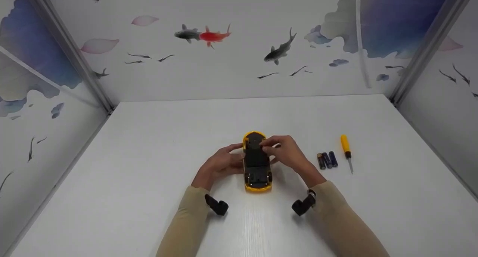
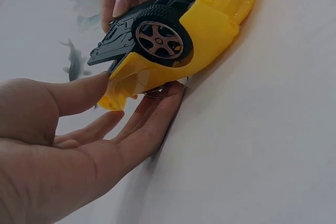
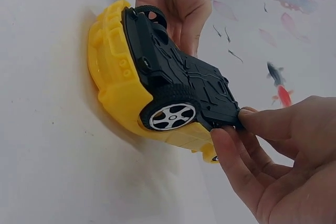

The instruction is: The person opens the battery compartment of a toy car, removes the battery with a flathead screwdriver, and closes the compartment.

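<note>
A yellow toy car [image 1: 257, 189] lies upside down, its black underside facing up and its wheels showing. My left hand [image 1: 224, 161] grips it along the left side; in the left wrist view the thumb presses near the yellow edge and the fingers [image 2: 152, 124] reach beneath the body. From the right, my right hand [image 1: 285, 150] pinches the edge of a flat black underside panel [image 3: 210, 90] between thumb and fingers. That panel's end stands out from the yellow body in the left wrist view.
Several dark batteries [image 1: 327, 160] lie side by side on the white table [image 1: 149, 137], right of my right hand. Farther right lies a screwdriver [image 1: 346, 146] with a yellow handle, its tip towards me. Printed walls [image 1: 231, 70] enclose the table's back and sides.
</note>
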Motion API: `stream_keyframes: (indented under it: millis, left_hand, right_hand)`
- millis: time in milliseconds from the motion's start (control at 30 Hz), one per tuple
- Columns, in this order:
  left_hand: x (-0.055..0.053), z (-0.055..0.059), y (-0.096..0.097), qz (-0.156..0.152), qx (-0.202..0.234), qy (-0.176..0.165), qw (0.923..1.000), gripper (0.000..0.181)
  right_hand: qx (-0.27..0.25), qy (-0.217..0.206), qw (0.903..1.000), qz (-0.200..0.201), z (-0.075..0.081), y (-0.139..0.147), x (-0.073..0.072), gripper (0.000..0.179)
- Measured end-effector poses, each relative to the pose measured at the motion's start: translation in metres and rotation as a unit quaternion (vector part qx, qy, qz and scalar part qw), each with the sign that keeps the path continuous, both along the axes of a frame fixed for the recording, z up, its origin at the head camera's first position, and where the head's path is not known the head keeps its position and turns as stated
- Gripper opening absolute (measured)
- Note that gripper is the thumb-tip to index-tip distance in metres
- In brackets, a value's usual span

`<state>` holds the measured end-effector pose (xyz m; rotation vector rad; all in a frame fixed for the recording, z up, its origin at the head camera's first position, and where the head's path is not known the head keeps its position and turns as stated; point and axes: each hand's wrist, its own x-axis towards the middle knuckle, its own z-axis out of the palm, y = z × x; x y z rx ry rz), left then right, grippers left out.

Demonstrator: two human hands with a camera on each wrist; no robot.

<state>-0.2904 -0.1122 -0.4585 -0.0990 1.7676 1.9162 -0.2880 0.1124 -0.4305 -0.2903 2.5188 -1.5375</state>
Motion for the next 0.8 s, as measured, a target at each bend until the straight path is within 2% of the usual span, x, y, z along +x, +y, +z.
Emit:
stream_keyframes:
  millis: [200,533,700,800]
  left_hand:
    - [0.0001,0.0000,0.0002,0.000,-0.009,0.006,0.9999,0.061]
    - [0.0009,-0.0021,-0.0006,-0.009,0.023,0.004,0.9997,0.061]
    - [0.0000,-0.0022,-0.0003,-0.010,0.017,0.001,0.9998,0.061]
    - [0.0000,-0.0018,0.0000,-0.011,0.011,0.001,0.9999,0.060]
  right_hand:
    - [0.020,0.005,0.9997,0.012,0.0011,0.0014,0.0005,0.025]
    - [0.038,0.036,0.9972,0.054,0.0002,0.0037,0.0006,0.024]
    - [0.020,0.019,0.9984,0.049,-0.0006,0.0049,-0.0008,0.022]
    - [0.031,0.018,0.9984,0.044,0.0001,0.0038,0.0002,0.022]
